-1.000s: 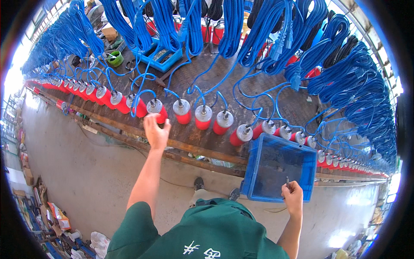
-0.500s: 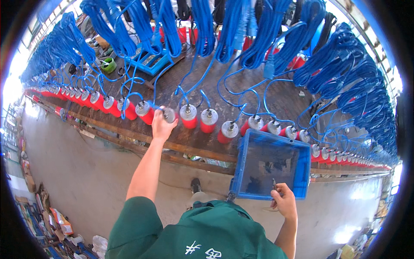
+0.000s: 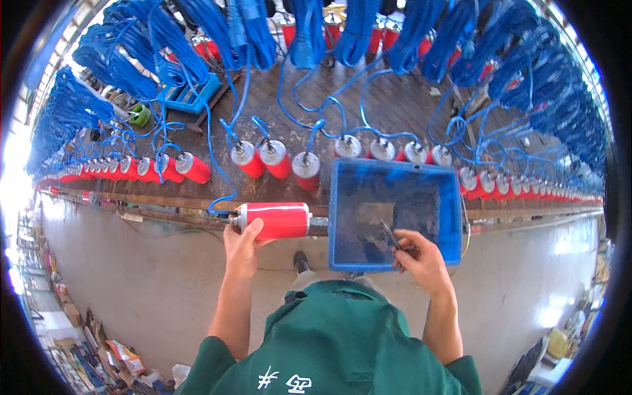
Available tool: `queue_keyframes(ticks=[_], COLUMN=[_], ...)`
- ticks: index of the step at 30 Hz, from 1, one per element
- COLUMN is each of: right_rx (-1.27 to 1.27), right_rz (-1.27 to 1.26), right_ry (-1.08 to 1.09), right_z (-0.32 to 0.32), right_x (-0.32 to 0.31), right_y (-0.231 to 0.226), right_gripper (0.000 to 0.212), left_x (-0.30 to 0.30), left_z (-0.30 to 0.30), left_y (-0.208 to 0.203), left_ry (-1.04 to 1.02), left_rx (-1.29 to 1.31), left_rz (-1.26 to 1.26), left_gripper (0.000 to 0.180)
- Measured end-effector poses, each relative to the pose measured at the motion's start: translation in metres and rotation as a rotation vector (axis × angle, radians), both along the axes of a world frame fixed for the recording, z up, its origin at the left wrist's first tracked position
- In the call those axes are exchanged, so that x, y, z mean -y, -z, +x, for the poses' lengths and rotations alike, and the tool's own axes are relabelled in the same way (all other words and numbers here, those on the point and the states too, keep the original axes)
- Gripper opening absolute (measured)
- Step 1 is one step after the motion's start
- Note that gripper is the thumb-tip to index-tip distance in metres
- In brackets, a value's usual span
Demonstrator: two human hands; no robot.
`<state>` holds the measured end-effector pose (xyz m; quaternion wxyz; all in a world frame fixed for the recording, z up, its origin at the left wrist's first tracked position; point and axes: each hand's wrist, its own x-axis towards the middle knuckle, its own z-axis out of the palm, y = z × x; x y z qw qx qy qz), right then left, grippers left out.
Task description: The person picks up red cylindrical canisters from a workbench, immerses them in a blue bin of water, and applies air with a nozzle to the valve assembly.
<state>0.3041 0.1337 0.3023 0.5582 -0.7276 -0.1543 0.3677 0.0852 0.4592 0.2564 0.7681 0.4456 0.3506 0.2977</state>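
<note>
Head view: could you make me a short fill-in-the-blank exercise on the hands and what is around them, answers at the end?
1. The left hand holds a metal-capped cylinder whose side is coloured ____.
2. The right hand holds a slim dark tool, seen against a plastic bin coloured ____.
3. In the picture, the bin is to the ____ of the held cylinder.
4. The person's shirt is dark ____.

Missing words: red; blue; right; green.

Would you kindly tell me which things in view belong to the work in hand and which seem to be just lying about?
Likely in use:
red cylinder, in the left hand
dark, thin tool, in the right hand
large blue bin, near the right hand

Apparently lying about:
green container
small blue tray
orange-and-white package, lower left
</note>
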Motion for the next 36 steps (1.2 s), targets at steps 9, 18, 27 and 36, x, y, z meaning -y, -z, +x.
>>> queue_keyframes(ticks=[9,18,27,36], right_rx=[0.148,0.109,0.282,0.364], right_rz=[0.012,0.109,0.248,0.272], right_ry=[0.052,0.002,-0.071,-0.132], right_z=[0.019,0.028,0.045,0.055], right_x=[0.025,-0.002,-0.041,-0.048], right_y=[0.038,0.047,0.074,0.077], right_gripper=[0.022,0.027,0.027,0.027], left_x=[0.053,0.061,0.055,0.051], left_z=[0.060,0.065,0.067,0.066], left_y=[0.042,0.050,0.056,0.062], left_ry=[0.125,0.213,0.238,0.225], left_rx=[-0.147,-0.098,-0.116,-0.125], left_rz=[-0.256,-0.288,-0.246,-0.233], left_gripper=[0.052,0.061,0.064,0.067])
